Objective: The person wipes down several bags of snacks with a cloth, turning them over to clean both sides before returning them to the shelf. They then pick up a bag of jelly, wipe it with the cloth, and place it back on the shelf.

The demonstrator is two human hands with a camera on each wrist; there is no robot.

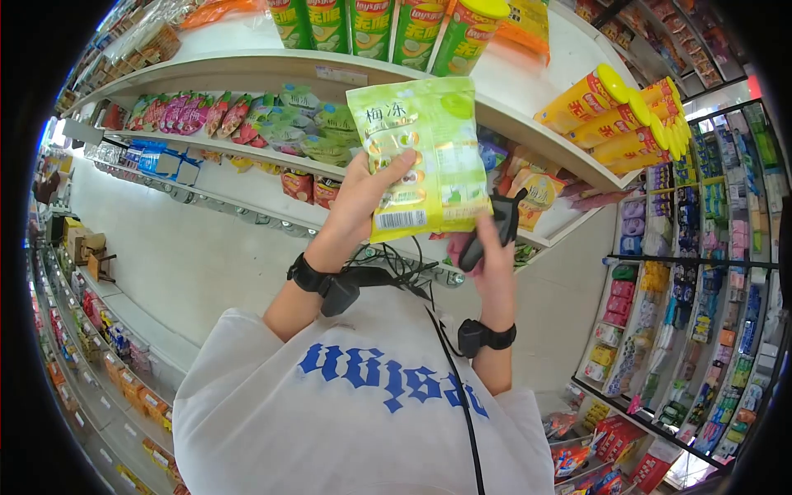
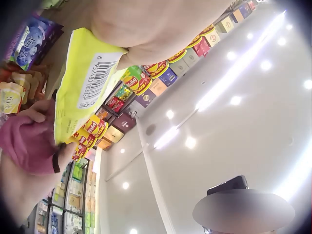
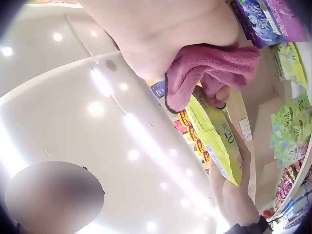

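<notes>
A green and yellow snack bag is held up in the head view, its barcode at the lower edge. My left hand grips its left side, thumb across the printed face. At the lower right corner, my right hand pinches the bag and also holds a pink cloth with a dark edge. A black object is beside that hand; what it is, I cannot tell. The barcode side of the bag faces the left wrist camera.
Behind the bag runs a white shelf with green chip cans on top and snack bags below. Yellow cans lie stacked at the right. Packed racks stand farther right. Black cables hang between my wrists.
</notes>
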